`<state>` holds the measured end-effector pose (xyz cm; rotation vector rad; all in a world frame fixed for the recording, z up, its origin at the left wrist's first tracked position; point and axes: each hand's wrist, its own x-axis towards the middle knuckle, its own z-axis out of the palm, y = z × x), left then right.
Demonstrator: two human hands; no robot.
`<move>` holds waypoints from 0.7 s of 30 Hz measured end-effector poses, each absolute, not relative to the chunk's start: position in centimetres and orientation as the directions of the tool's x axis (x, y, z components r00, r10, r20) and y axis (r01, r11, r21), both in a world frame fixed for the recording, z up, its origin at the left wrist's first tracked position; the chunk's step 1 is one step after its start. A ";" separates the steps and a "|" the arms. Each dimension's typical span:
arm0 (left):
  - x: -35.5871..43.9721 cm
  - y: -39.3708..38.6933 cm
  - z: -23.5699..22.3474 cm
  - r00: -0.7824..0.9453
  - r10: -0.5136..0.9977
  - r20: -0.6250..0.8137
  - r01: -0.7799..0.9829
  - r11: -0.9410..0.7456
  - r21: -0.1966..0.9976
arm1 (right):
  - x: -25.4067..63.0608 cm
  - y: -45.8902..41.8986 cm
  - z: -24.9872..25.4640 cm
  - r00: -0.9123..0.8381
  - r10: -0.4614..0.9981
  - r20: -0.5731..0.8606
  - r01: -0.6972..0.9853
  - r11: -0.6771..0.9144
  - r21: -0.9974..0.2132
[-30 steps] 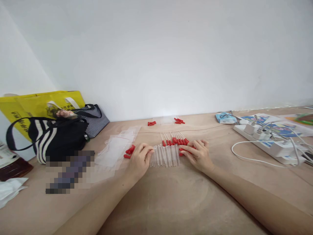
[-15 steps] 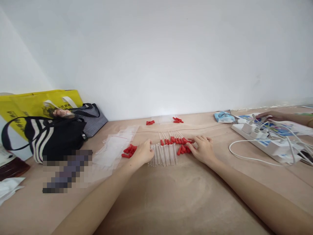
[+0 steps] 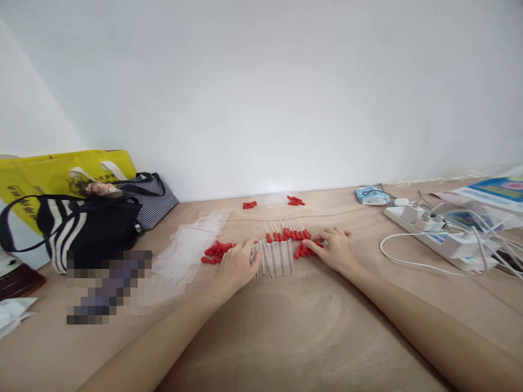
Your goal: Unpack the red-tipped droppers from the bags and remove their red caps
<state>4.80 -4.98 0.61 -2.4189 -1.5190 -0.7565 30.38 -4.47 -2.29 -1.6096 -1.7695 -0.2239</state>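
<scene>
A row of clear glass tubes lies side by side on the table in front of me. At its left end my left hand has its fingers bent together on a tube. Behind the row lie several glass droppers with red bulbs towards me and thin stems pointing away. My right hand is bent over the small pile of red rubber bulbs right of the tubes, its thumb and fingers closed around one, partly hidden. Another pile of red bulbs lies beside my left hand.
Clear plastic bags lie at left, near a black bag, a striped bag and a yellow bag. More red bulbs lie by the wall. At right are a blue mask and a power strip with tangled white cables.
My left hand has turned and spread more over the tubes' left end. My right fingers have shifted from the row of droppers towards the bulb pile. Another person's hand at far right has left view.
</scene>
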 end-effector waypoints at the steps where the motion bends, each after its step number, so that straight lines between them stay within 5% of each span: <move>1: 4.4 -5.3 0.2 0.380 0.737 0.559 0.850 -0.517 0.103 | 30.5 -4.4 -2.2 0.058 0.791 0.608 0.921 0.193 -0.339; 8: 2.8 -5.8 -1.6 0.446 0.629 0.637 0.712 -0.680 0.173 | 31.3 -2.2 -0.6 0.272 0.906 0.323 0.851 -0.070 -0.520; 13: 3.0 -5.8 -1.4 0.454 0.645 0.615 0.706 -0.682 0.194 | 30.4 -0.4 0.5 0.256 0.959 0.122 0.870 -0.174 -0.461; 21: 3.0 -5.9 -1.2 0.477 0.668 0.571 0.699 -0.682 0.214 | 29.7 0.0 0.5 0.277 0.957 0.085 0.860 -0.208 -0.465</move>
